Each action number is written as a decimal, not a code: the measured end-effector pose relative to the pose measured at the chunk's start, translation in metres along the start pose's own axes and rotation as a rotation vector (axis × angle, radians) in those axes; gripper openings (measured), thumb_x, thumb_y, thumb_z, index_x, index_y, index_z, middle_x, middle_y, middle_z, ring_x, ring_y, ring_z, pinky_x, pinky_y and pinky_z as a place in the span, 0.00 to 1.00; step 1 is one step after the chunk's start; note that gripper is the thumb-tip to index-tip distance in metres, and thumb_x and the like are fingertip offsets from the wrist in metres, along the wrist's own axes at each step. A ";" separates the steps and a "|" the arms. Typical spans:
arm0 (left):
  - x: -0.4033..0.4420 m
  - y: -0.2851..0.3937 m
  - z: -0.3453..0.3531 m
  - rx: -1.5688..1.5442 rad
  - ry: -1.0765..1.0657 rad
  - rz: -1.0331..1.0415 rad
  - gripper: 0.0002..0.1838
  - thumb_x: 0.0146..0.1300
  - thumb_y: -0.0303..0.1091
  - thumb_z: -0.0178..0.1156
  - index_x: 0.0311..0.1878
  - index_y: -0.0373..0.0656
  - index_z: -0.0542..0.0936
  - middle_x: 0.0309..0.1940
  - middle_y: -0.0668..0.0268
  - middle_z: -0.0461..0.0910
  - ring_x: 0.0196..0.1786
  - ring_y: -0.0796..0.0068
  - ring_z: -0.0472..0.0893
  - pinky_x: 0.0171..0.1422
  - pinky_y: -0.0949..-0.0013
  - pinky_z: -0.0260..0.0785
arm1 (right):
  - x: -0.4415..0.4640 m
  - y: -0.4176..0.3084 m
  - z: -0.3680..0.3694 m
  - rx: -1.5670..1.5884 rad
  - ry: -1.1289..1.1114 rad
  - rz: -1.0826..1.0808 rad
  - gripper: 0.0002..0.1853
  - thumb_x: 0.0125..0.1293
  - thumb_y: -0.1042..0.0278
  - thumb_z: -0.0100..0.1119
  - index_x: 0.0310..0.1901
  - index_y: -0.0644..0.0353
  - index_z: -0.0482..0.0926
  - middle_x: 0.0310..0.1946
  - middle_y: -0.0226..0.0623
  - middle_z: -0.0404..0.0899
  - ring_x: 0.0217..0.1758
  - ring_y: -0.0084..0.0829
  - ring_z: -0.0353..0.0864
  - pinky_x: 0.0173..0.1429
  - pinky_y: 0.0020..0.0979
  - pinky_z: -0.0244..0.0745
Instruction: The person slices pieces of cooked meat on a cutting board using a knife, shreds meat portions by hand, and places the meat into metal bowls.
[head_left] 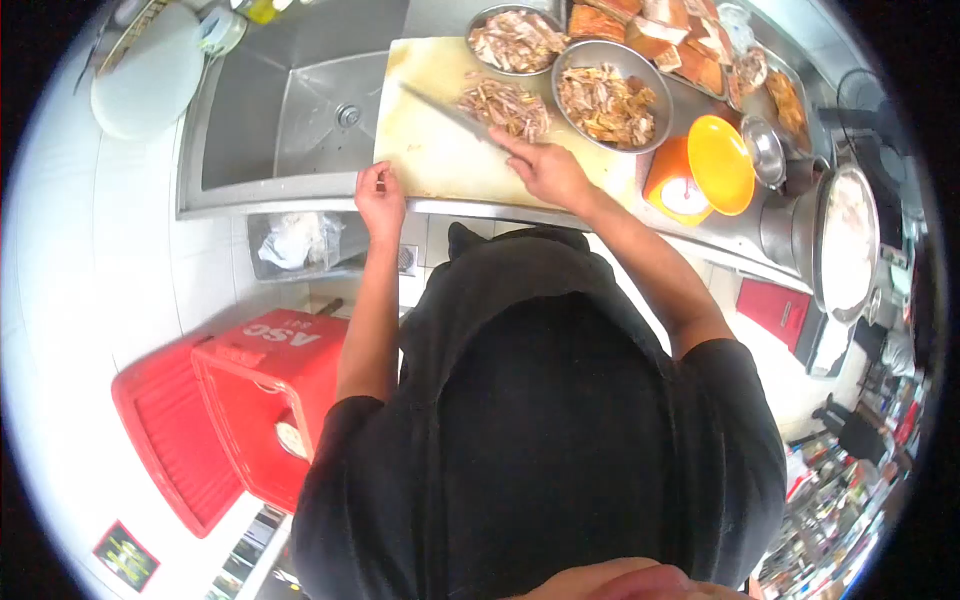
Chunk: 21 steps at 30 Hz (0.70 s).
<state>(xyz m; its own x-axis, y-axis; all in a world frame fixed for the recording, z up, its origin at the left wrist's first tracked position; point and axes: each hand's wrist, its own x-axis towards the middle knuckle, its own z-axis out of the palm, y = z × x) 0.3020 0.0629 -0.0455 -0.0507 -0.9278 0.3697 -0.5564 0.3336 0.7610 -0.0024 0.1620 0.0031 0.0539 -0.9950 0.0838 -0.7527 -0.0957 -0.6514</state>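
My right hand (pixel 552 174) is closed round the handle of a knife (pixel 445 112), its blade pointing to the upper left over a pale cutting board (pixel 425 165). Just beyond the blade lies a pile of sliced meat (pixel 505 108) on the board. At the board's lower left corner, by the sink edge, my left hand (pixel 380 203) has its fingers curled in, with nothing visible in them. A metal bowl of cut meat (pixel 605 105) stands at the right of the pile. Behind the pile is another bowl of meat (pixel 515 42).
A steel sink (pixel 300 130) adjoins the board's left side. To the right stand an orange scale (pixel 670 180) with a yellow pan (pixel 720 165) and a large pot (pixel 845 240). Large meat pieces (pixel 665 30) lie at the back. An open red box (pixel 270 365) is below left.
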 end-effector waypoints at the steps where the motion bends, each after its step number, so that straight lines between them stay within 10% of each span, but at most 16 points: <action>1: 0.005 0.006 0.003 0.007 -0.005 0.014 0.08 0.67 0.20 0.64 0.47 0.38 0.86 0.41 0.57 0.84 0.37 0.64 0.83 0.43 0.63 0.79 | -0.004 -0.002 0.003 0.007 0.045 -0.063 0.33 0.75 0.62 0.61 0.80 0.26 0.68 0.49 0.46 0.90 0.41 0.54 0.89 0.50 0.50 0.86; 9: 0.049 0.107 0.059 -0.149 -0.243 0.311 0.11 0.65 0.20 0.66 0.49 0.38 0.86 0.44 0.55 0.85 0.45 0.57 0.86 0.51 0.60 0.81 | -0.013 0.004 0.029 -0.103 -0.102 0.043 0.35 0.75 0.63 0.58 0.81 0.24 0.65 0.32 0.48 0.87 0.33 0.52 0.88 0.42 0.52 0.85; 21: 0.100 0.215 0.239 0.204 -0.676 0.674 0.18 0.62 0.30 0.67 0.56 0.41 0.83 0.54 0.51 0.84 0.56 0.45 0.85 0.60 0.47 0.79 | -0.013 0.020 0.034 -0.032 -0.087 -0.030 0.34 0.71 0.63 0.60 0.79 0.31 0.69 0.34 0.47 0.88 0.37 0.52 0.90 0.42 0.54 0.85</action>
<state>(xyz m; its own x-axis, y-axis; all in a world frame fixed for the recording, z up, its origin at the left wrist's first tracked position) -0.0210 0.0024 0.0276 -0.8407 -0.4745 0.2610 -0.3662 0.8531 0.3716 0.0040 0.1717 -0.0366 0.1324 -0.9905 0.0360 -0.7703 -0.1256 -0.6252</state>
